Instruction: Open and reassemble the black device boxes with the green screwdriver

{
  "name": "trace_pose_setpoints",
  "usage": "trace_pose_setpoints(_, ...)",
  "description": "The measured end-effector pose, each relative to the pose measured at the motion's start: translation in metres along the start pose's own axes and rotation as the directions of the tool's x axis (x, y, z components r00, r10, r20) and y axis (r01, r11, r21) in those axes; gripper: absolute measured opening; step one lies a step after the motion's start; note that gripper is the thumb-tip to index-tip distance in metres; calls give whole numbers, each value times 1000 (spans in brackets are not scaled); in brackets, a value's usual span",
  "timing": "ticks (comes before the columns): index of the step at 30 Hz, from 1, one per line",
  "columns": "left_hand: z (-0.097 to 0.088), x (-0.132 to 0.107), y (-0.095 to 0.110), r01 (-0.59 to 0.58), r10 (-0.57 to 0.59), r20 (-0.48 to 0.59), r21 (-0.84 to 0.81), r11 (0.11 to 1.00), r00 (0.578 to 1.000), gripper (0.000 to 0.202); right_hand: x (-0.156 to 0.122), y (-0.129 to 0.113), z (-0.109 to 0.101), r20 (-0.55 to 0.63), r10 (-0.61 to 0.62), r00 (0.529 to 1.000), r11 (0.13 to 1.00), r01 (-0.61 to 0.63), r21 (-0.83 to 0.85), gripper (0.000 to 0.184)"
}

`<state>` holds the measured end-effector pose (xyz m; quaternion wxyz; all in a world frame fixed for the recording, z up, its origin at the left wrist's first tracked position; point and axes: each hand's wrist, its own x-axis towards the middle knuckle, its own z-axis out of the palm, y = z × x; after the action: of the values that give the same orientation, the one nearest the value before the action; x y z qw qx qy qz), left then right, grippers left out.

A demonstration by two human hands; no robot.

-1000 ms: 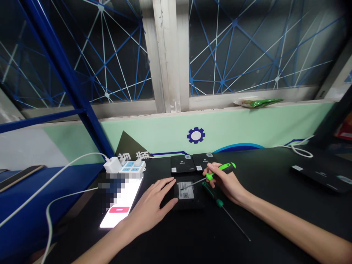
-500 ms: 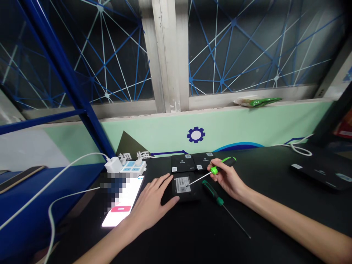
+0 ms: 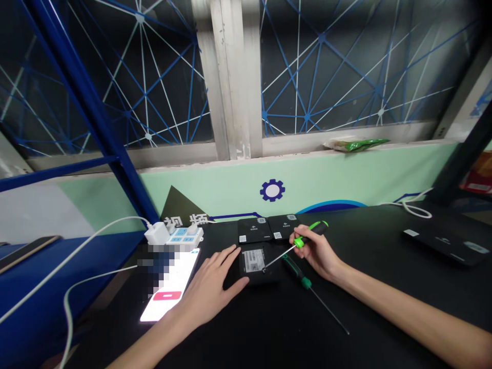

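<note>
A flat black box-like device point(image 3: 271, 279) with a silver printed label point(image 3: 254, 260) lies on the black table. My left hand point(image 3: 212, 281) rests at its left side, fingers outstretched and spread, gripping nothing. In my right hand point(image 3: 315, 251) is a green-and-black screwdriver point(image 3: 313, 234), its shaft slanting down to the left. The tip is at the lower right corner of the label; whether it touches the surface I cannot tell. Just below my right hand, a dark green screwdriver point(image 3: 295, 270) lies on the table, shaft toward the lower right.
Two similar black devices, one point(image 3: 253, 230) beside another point(image 3: 283, 227), sit behind. A lit phone point(image 3: 175, 279) is left of my left hand, near a power strip point(image 3: 187, 237) with white cables. Another black device point(image 3: 446, 247) lies at right.
The screwdriver's tip has shifted slightly down and right, from on the label to its lower corner. My left hand stays at the device; the whole view has moved a little.
</note>
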<state>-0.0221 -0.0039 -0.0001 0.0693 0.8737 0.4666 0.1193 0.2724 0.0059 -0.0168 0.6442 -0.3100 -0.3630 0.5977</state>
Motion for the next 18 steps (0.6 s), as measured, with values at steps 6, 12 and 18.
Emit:
trace_pose_setpoints(6, 2, 1, 2, 6, -6, 2, 14, 1000, 1000, 65, -1, 1, -1, 29, 7, 1000, 1000, -7, 8, 25)
trace_pose_setpoints(12, 7, 0, 0, -3, 3, -13, 0, 1000, 1000, 67, -2, -1, 0, 33, -41, 999, 998, 42, -50, 26)
trace_pose_setpoints(18, 8, -3, -2, -4, 4, -14, -26, 1000, 1000, 68, 0, -3, 0, -8, -119, 993, 988, 117, -98, 28)
